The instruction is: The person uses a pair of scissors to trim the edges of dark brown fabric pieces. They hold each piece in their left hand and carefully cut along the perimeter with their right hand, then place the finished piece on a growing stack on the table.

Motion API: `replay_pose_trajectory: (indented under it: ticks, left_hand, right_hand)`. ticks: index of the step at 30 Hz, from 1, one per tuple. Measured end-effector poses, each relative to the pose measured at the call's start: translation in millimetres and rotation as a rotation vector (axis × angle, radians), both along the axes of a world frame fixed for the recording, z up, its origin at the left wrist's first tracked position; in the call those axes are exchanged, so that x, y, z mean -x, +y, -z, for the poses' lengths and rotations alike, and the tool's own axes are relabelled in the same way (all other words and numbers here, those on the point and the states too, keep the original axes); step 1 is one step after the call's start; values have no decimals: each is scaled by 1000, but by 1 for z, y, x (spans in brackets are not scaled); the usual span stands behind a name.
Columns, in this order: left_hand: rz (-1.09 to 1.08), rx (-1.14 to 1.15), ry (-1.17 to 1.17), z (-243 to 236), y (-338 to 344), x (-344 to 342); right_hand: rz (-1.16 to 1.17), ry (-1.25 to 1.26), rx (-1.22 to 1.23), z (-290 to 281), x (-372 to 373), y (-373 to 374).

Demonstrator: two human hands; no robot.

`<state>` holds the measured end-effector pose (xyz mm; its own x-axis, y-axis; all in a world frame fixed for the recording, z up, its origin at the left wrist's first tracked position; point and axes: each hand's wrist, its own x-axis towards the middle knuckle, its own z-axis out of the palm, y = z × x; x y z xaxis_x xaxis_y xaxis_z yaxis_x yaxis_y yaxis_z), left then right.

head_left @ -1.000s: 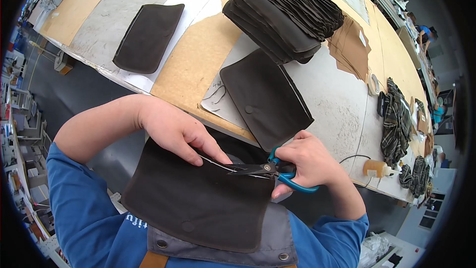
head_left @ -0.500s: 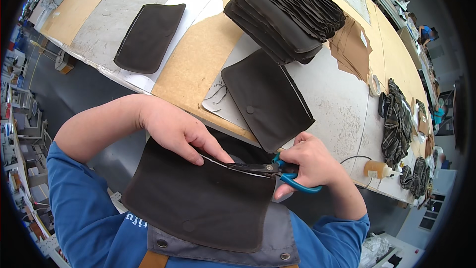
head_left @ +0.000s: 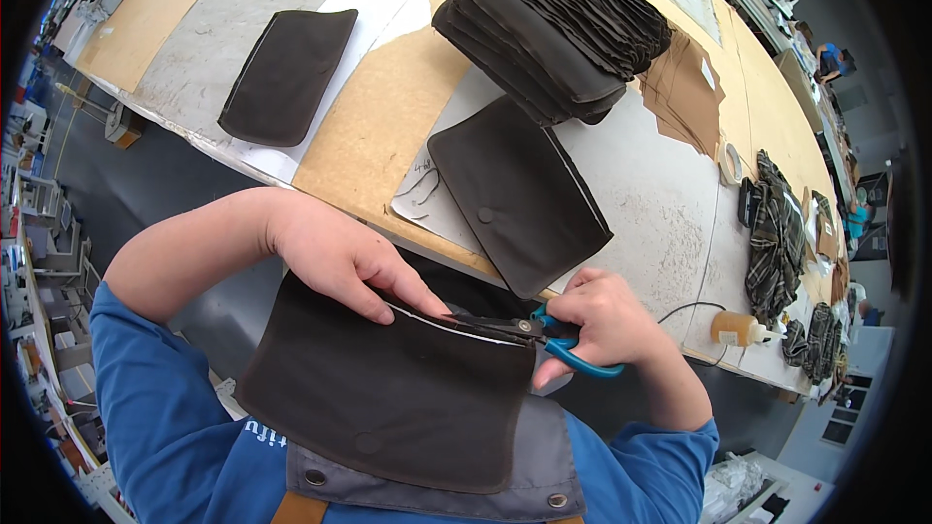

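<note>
My left hand (head_left: pixel 347 266) grips the upper edge of a dark brown pouch-like piece (head_left: pixel 379 393) that lies over my lap and grey apron (head_left: pixel 544 446), thumb on its face. A pale strip runs along that edge. My right hand (head_left: pixel 599 322) is closed on scissors with teal handles (head_left: pixel 575 349); their dark blades lie along the strip, tips beside my left fingertips. Just beyond, a similar piece (head_left: pixel 515 194) rests on the table's front edge, next to loose dark cord.
The table (head_left: pixel 349 126) holds another dark piece (head_left: pixel 286 75), a thick stack of them (head_left: pixel 549 24), brown paper patterns (head_left: pixel 680 87), a tape roll (head_left: pixel 731 165), plaid cloth (head_left: pixel 772 233) and an amber bottle (head_left: pixel 736 328). A co-worker (head_left: pixel 832 60) works at the far right.
The scissor blades, more spread a second ago, are now nearly together. My right hand has dipped slightly; my left hand stays on the piece's edge.
</note>
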<state>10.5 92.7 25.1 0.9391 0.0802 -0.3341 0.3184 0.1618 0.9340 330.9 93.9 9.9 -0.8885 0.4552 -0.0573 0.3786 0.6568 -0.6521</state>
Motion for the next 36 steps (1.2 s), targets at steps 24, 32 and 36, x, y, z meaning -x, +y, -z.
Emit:
replay_pose_trajectory:
  ticks: [24, 32, 36]
  left_hand:
    - [-717, -75, 389, -18, -30, -15]
    - [-1021, 186, 347, -2, -64, 74]
    - [-1098, 571, 2, 20, -105, 85]
  right_hand:
    - [372, 294, 930, 6, 21, -45]
    - [426, 393, 1037, 16, 18, -44]
    - [411, 441, 947, 33, 19, -43]
